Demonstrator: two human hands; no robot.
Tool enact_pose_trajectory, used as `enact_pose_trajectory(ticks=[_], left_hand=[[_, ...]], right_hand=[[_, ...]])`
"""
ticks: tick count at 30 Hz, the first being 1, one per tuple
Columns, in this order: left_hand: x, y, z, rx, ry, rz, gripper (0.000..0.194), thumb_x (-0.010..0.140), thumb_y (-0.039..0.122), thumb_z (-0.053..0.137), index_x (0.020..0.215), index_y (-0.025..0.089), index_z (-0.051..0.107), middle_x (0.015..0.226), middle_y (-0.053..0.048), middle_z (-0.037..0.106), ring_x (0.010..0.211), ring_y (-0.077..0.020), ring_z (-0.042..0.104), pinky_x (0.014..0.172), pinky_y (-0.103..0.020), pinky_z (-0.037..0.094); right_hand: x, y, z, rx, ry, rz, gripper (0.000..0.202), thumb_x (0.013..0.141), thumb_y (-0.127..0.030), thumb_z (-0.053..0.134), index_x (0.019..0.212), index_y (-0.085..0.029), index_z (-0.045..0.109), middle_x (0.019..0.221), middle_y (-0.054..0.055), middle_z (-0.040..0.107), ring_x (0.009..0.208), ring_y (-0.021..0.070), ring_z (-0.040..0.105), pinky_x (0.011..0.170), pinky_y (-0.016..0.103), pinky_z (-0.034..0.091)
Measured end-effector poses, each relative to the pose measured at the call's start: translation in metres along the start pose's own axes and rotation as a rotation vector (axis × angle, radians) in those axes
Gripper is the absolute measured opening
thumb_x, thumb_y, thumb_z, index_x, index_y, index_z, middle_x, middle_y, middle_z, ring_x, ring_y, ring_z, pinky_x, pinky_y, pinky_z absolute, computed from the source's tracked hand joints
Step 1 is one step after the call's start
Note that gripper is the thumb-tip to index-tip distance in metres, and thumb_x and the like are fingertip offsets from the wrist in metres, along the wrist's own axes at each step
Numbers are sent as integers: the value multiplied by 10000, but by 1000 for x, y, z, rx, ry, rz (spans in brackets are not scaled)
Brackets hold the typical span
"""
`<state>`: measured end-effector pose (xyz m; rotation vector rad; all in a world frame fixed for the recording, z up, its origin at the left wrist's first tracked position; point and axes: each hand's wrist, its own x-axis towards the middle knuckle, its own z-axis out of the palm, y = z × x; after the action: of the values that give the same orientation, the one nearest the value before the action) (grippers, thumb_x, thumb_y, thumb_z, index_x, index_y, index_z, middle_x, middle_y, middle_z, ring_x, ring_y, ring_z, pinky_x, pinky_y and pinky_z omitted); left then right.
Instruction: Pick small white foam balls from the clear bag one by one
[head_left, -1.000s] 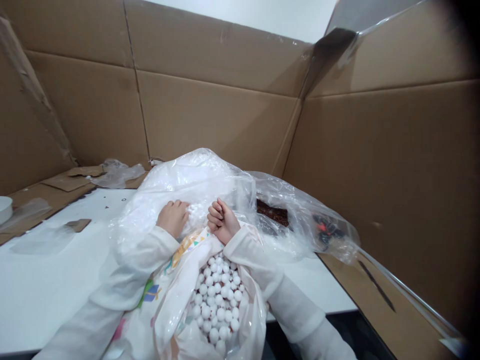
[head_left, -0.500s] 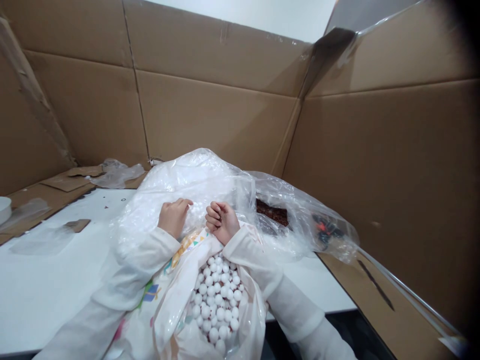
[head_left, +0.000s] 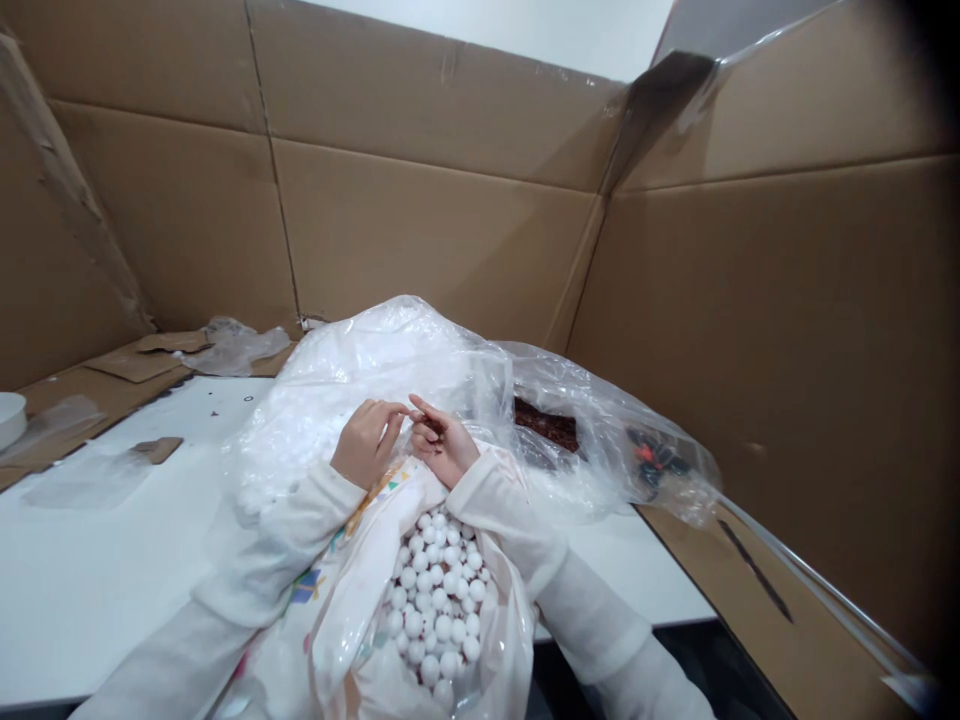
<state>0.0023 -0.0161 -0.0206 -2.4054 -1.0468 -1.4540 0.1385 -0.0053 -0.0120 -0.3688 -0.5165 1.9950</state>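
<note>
At the far left edge a white round tub (head_left: 11, 420) is half cut off; a card scrap (head_left: 157, 450) lies on the smooth white table (head_left: 112, 580). Near centre, a glossy, crumpled clear sack (head_left: 390, 345) bulges with fine white matter. Before it, the left hand (head_left: 370, 442) stretches thumb and forefinger to the right hand (head_left: 442, 445), whose lower fingers curl; whether either grips a small piece, one cannot tell. They meet probably to pass or steady something tiny. Below, the printed bag (head_left: 337, 600) gapes toward the person, seemingly for easy reach, showing round, matte white balls (head_left: 439, 600). Rightward, a rough brown block (head_left: 546, 425) sits under film; a thin dark strip (head_left: 754, 570) lies on cardboard (head_left: 810, 640).
</note>
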Motion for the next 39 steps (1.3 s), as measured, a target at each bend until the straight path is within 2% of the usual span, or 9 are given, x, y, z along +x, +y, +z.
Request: enact_pose_trajectory(ticks=[4,9,12,15,20,24,27,33,39], left_hand=[[-2,-1,2,13,55,-45,81,850,205,420,885,171,485,747,-21,509,676,-159,460,632,-293,402],[-2,-1,2,6,67,-27,126,823,204,465,944,169,477,791,-34,518,732,-173,466,676,-311,410],[-3,-1,3,8,52,-28,136,824,203,469,957,177,487,854,-47,551,786,-183,482,713,-324,417],[-4,-2,3,13,33,-51,123,838,219,450,946,186,501,898,-52,570,848,-196,496,749,-341,423],[-4,-1,4,0,52,-57,127,844,209,441,944,181,514,906,-54,583,868,-191,501,760,-337,429],[-3,0,3,-10,69,-44,129,840,198,451,947,178,519,899,-50,589,858,-183,499,744,-323,434],[-4,0,4,-27,77,-49,125,840,200,462,949,182,521,894,-44,592,849,-180,500,727,-314,437],[-5,0,3,-21,107,-33,114,852,224,460,942,193,522,895,-43,591,848,-181,505,732,-321,435],[-4,3,3,-11,130,-66,146,866,245,429,961,197,530,902,-48,587,842,-184,500,714,-321,429]], right_hand=[[1,3,0,-33,-8,-10,176,855,-160,353,779,-143,511,545,-45,494,320,20,220,313,146,173],[1,4,-3,-30,-45,37,252,884,-295,350,705,-161,465,431,-94,321,308,29,166,324,152,130],[0,3,-3,-25,-71,60,300,887,-327,303,679,-166,447,420,-98,276,305,35,143,323,160,119],[-1,1,-2,-37,-87,73,275,856,-286,278,687,-165,457,426,-90,287,303,43,153,321,169,123],[1,1,-4,-44,-102,85,139,765,-161,348,701,-159,471,444,-87,315,311,42,185,322,166,132],[2,4,-4,-46,-97,72,120,792,-153,390,720,-152,485,462,-90,341,316,29,184,319,153,131],[0,5,-2,-80,-88,22,85,804,-182,452,816,-142,526,490,-94,347,326,18,190,320,142,148],[-2,4,1,-137,-105,-5,137,787,-199,480,873,-131,561,553,-73,387,341,10,207,312,134,174],[-2,5,3,-176,-95,-26,168,753,-118,448,872,-139,565,565,-65,423,339,13,186,307,133,168]])
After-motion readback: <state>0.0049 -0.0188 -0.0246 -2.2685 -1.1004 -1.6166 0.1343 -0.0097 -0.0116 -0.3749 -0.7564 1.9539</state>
